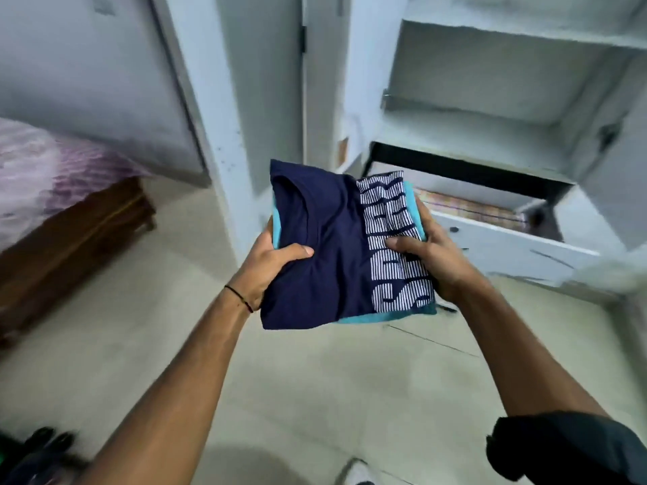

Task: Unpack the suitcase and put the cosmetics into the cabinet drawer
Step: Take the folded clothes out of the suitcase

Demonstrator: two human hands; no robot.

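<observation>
The fingers of the left hand (269, 271) and the right hand (434, 253) are hidden beneath the navy shirt (325, 246). Only edges of a teal garment (353, 319) are seen under it. The drawer (507, 236) contents are blurred and cannot be identified. The bed (52, 190) is cut off at the left edge.

I hold a folded navy shirt (325, 246) stacked on a teal one (357, 319), my left hand (269, 267) gripping one edge, my right hand (430, 253) the other, thumbs on top. Beyond them the cabinet (490, 99) drawer (497, 239) stands open. A bed (63, 190) sits left.
</observation>
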